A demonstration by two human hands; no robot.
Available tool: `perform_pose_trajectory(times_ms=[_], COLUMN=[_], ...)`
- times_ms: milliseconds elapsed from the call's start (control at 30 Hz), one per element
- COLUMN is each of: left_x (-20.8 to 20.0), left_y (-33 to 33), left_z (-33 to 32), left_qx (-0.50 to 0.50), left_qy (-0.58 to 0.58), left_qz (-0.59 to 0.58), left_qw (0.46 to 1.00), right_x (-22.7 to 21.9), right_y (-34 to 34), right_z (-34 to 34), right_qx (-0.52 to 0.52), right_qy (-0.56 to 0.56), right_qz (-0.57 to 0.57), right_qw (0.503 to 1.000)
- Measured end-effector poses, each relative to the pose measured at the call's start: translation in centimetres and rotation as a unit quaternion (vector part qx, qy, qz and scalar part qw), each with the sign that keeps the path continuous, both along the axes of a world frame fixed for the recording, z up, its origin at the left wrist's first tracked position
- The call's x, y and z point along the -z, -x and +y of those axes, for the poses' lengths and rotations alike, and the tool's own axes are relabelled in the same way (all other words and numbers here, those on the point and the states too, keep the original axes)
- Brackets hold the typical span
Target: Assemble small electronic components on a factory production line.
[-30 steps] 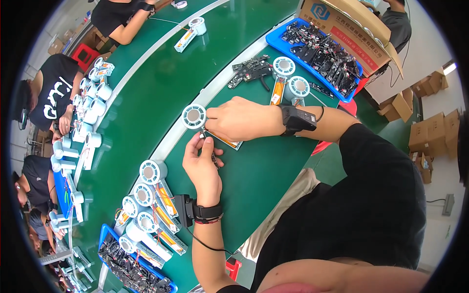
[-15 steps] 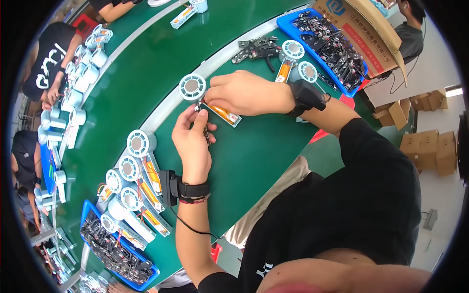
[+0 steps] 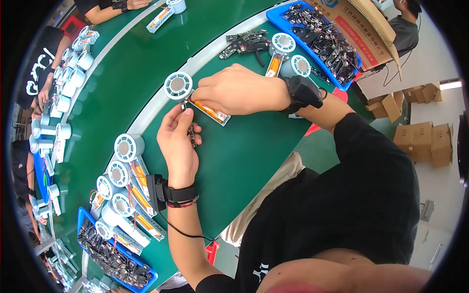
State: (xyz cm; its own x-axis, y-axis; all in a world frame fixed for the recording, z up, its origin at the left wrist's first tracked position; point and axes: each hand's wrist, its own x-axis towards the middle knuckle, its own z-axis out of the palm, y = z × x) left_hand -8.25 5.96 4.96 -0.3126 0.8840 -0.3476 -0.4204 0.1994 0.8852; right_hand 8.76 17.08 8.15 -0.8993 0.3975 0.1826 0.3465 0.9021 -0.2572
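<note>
The left hand (image 3: 177, 139) pinches a small circuit board (image 3: 192, 136) in its grip; the right hand (image 3: 234, 90) bends over a handheld fan (image 3: 209, 110), its grip unclear.

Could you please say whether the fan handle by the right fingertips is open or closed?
Open: an orange part shows inside the handle.

Factory assembly workshop. Long green bench (image 3: 234, 163). On bench: repeated pale-blue fans (image 3: 125, 148); blue trays (image 3: 273, 17) heaped with dark boards (image 3: 337, 54). Across bench: row of co-workers (image 3: 36, 71). Right of bench: cartons (image 3: 413, 139).
</note>
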Motion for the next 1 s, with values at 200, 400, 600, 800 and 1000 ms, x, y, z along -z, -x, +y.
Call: perform_pose_trajectory(times_ms=[200,400,600,800,1000], left_x=[-0.1,-0.1,0.0,0.4,0.6], left_y=[0.0,0.7,1.3,0.3,-1.2], left_z=[0.4,-0.2,0.1,0.4,0.9], left_qx=[0.012,0.019,0.047,0.016,-0.010], left_qy=[-0.010,-0.005,0.018,0.020,0.003], left_qz=[-0.002,-0.015,-0.010,-0.028,0.002], left_qw=[1.000,1.000,0.999,0.999,1.000], right_x=[-0.5,-1.2,-2.9,-1.3,-0.2], right_y=[-0.1,0.3,-0.2,-0.8,-0.4], right_z=[0.1,-0.7,-1.0,-0.4,0.9], right_qx=[0.012,0.025,0.030,0.003,0.056], right_qy=[-0.003,0.031,0.051,0.036,0.140], right_qz=[-0.020,-0.100,-0.145,-0.049,0.121], right_qw=[1.000,0.994,0.988,0.998,0.981])
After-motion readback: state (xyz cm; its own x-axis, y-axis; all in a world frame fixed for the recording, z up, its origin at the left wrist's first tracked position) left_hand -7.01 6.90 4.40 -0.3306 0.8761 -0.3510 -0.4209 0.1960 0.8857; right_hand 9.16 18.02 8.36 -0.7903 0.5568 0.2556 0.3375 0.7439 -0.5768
